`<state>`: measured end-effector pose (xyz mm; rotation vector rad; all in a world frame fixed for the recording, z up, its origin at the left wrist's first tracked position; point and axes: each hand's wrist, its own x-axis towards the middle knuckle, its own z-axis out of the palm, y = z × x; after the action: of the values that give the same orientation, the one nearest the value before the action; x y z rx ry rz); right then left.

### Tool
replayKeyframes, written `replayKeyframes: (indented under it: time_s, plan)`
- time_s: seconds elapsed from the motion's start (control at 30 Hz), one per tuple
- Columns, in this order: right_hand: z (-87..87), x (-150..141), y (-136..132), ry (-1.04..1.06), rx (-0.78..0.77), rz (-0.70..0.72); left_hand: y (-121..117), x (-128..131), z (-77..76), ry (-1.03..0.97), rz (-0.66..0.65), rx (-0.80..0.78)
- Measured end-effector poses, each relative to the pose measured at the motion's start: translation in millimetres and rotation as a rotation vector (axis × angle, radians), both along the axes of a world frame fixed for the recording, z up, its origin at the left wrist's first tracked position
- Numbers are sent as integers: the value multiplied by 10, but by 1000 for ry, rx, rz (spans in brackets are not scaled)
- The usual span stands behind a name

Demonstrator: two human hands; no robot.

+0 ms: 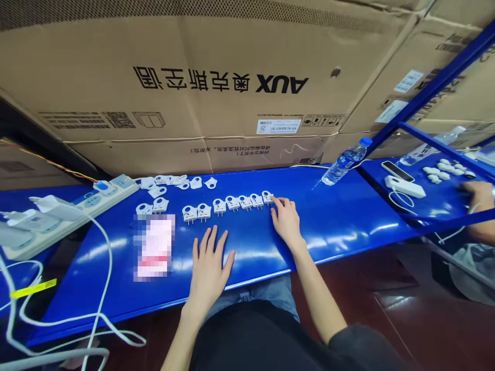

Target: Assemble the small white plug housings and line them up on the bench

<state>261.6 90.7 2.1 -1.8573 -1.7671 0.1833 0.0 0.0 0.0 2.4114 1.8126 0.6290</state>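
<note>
My left hand (209, 266) lies flat and open on the blue table (340, 221), fingers spread, holding nothing. My right hand (285, 218) rests on the table with its fingertips touching the rightmost white plug (267, 197) of a row of several white plugs (226, 206). More white plugs (176, 182) lie loose behind the row, and two more (152, 207) sit to the left. A blurred pink-and-white card (154, 247) lies left of my left hand.
A white power strip (96, 198) with chargers and trailing cables sits at the left. A water bottle (345, 161) lies at the back right. Cardboard boxes (216, 82) wall the far edge. Another person's hand (479, 195) works at the neighbouring blue table with a phone (397, 171).
</note>
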Motion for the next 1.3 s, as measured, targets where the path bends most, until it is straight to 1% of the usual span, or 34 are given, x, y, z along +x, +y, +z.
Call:
replayKeyframes:
  time_s: [0.1, 0.2, 0.37, 0.5, 0.57, 0.67, 0.73, 0.87, 1.1, 1.3]
  plan:
    - [-20, -28, -25, 17, 13, -30, 6, -4, 2, -10, 3, -10]
    - [-20, -33, -113, 55, 33, -52, 11, -8, -7, -38, 4, -11]
    - [-17, -171, -445, 145, 87, -53, 9, -27, 20, -115, 9, -32]
    - [43, -389, -716, 218, 116, 9, 61, -65, 87, -304, 58, -54]
    - [84, -499, -778, 256, 95, 123, 119, -84, 109, -386, 68, -68]
    - [117, -629, -777, 215, 14, 271, 204, -101, 108, -429, 44, -90]
    - [114, -682, -749, 170, -23, 324, 232, -103, 91, -437, 29, -94]
    - [87, -709, -723, 117, -31, 415, 211, -90, 57, -419, 22, -60]
    - [51, -673, -749, 65, -44, 482, 168, -62, 20, -298, 2, -6]
    - [28, -667, -781, 31, -32, 502, 146, -53, -16, -273, -10, 25]
